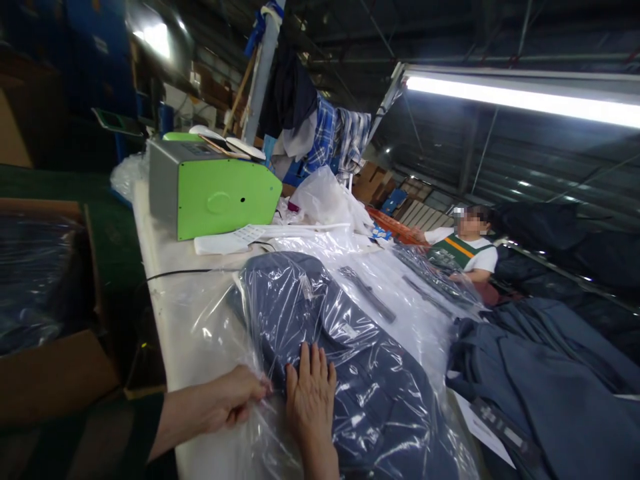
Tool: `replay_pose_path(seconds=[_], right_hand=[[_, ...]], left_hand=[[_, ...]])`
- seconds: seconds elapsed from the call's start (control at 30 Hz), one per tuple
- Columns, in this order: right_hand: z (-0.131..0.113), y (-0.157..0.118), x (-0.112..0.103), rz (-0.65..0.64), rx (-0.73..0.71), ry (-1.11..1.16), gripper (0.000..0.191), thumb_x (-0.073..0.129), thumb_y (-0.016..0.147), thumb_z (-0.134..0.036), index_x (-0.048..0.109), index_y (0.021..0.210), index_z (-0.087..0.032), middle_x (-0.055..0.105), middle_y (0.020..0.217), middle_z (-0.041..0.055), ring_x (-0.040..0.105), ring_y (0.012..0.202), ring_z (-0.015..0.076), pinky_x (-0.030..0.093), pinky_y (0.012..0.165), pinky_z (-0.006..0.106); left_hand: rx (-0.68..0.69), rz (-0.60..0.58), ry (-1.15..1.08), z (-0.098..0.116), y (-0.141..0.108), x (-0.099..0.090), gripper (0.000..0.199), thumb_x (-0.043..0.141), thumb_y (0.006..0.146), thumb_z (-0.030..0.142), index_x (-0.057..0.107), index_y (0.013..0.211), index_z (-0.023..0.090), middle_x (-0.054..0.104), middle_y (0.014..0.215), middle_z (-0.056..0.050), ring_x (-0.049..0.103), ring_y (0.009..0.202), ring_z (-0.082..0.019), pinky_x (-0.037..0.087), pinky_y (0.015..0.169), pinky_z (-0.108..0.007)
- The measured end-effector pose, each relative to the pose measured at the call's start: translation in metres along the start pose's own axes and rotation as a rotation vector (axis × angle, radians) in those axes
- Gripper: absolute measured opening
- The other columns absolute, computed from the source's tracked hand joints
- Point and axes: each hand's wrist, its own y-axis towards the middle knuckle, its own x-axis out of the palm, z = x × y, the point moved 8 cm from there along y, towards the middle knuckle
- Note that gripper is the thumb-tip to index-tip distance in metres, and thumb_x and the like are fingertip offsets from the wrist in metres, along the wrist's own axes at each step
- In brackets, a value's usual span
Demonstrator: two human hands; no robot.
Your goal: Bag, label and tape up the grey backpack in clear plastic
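Note:
A folded dark blue-grey garment lies inside a clear plastic bag on the white table. With its fingers closed, my left hand pinches the bag's loose plastic at the near left side of the garment. My right hand rests flat on the bagged garment, palm down and fingers stretched out. A pale label shows through the plastic near the garment's collar. The lower end of the bag runs out of the bottom of the view.
A green and grey machine stands at the table's far left, with a printed sheet before it. More dark garments lie at the right. Across the table stands a person in a green apron. An open carton is at the left.

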Motion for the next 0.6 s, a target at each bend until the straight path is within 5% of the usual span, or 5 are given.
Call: replay_pose_path(seconds=[0.33, 0.5, 0.6], right_hand=[[0.0, 0.001, 0.002, -0.096, 0.013, 0.015, 0.046, 0.036, 0.098, -0.035, 0.042, 0.14, -0.017, 0.04, 0.145, 0.0078, 0.036, 0.135, 0.0288, 0.03, 0.11, 0.052], [0.0, 0.003, 0.004, -0.15, 0.002, -0.012, 0.046, 0.035, 0.098, -0.032, 0.04, 0.141, -0.017, 0.038, 0.146, 0.0088, 0.035, 0.136, 0.0298, 0.031, 0.109, 0.054], [0.001, 0.004, 0.003, -0.128, -0.024, 0.014, 0.042, 0.034, 0.097, -0.026, 0.047, 0.137, -0.025, 0.04, 0.145, 0.0052, 0.037, 0.135, 0.0291, 0.033, 0.107, 0.055]], left_hand=[[-0.007, 0.144, -0.219, -0.015, 0.009, 0.02, 0.013, 0.046, 0.055, 0.002, 0.046, 0.049, 0.014, 0.045, 0.043, 0.001, 0.039, 0.039, -0.007, 0.028, 0.041, -0.015], [-0.024, 0.09, -0.218, -0.012, 0.011, 0.028, 0.025, 0.057, 0.07, 0.024, 0.044, 0.05, 0.016, 0.044, 0.043, 0.001, 0.035, 0.037, -0.008, 0.024, 0.039, -0.018], [-0.012, 0.059, -0.166, -0.01, 0.018, 0.034, 0.036, 0.071, 0.063, 0.041, 0.046, 0.053, 0.017, 0.043, 0.042, 0.003, 0.032, 0.035, -0.008, 0.018, 0.037, -0.018]])
